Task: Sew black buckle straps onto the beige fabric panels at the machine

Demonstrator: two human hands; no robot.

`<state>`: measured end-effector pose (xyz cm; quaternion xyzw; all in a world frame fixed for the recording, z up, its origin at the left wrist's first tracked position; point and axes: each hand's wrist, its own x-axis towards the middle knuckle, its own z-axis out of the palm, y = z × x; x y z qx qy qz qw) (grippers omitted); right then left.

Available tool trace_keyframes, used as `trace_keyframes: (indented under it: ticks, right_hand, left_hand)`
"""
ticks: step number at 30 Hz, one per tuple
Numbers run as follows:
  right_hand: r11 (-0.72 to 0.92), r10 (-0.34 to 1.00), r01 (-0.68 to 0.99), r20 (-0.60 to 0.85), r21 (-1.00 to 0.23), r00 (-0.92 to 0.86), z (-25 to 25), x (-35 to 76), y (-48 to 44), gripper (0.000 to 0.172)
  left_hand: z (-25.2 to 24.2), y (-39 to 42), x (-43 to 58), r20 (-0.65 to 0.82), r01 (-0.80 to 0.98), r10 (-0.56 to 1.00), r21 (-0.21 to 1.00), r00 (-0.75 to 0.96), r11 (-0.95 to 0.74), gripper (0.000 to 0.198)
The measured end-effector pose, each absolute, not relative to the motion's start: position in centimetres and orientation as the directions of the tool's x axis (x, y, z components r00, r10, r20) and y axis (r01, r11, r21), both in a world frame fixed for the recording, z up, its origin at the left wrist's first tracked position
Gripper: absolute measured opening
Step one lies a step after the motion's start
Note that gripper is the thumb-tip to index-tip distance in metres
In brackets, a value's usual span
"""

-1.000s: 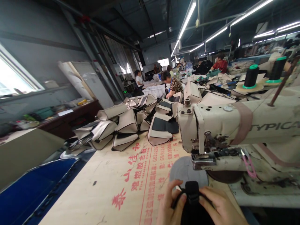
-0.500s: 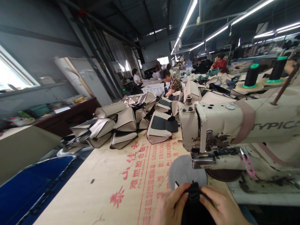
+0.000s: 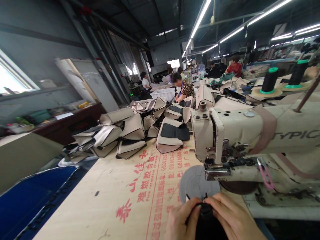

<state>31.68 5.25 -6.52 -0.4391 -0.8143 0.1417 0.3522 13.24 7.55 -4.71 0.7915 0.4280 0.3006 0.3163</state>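
Observation:
Both my hands pinch a black fabric piece [image 3: 208, 225] at the bottom of the view, its upper edge folded or layered between my fingers. My left hand [image 3: 181, 218] grips the left side of that edge, thumb against fingers. From the right, my right hand [image 3: 232, 213] closes over the other side of it. Thin dark ends poke up above the fingertips. Just beyond lies a round grey disc [image 3: 197, 183] on the plywood table. The sewing machine [image 3: 232, 133] stands to the right, its arm close past my right hand. The lower part of the black piece runs out of view.
Beige-and-black sewn bags [image 3: 132, 128] are heaped along the plywood table's [image 3: 100, 196] far side. Pink-handled snips [image 3: 266, 175] rest on the machine. Black thread cones [image 3: 269, 81] stand behind it. A blue-lined bin [image 3: 37, 196] is at left. Co-workers [image 3: 185, 88] sit farther back.
My right hand has shifted left and up over the top edge of the black piece, its fingers now nearer my left hand. My left hand stays nearly in place.

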Motion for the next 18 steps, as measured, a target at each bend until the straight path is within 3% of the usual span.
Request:
trace_keyframes:
  ticks: [4,11,18]
  right_hand:
    - [0.559,0.829,0.559,0.423,-0.613,-0.366,-6.9,32.1,5.3,0.029]
    - [0.451,0.88,0.439,0.303,-0.777,-0.366,-6.7,32.1,5.5,0.02]
    - [0.27,0.931,0.39,0.136,-0.881,-0.338,-5.6,31.7,5.8,0.014]
  left_hand:
    - [-4.9,7.7,13.2,0.238,0.472,0.862,0.756,0.448,-0.454,0.02]
    - [-3.8,8.0,13.1,0.096,0.448,0.854,0.818,0.511,-0.36,0.017]
    - [-4.0,8.3,12.8,0.043,0.418,0.864,0.862,0.501,-0.285,0.019]
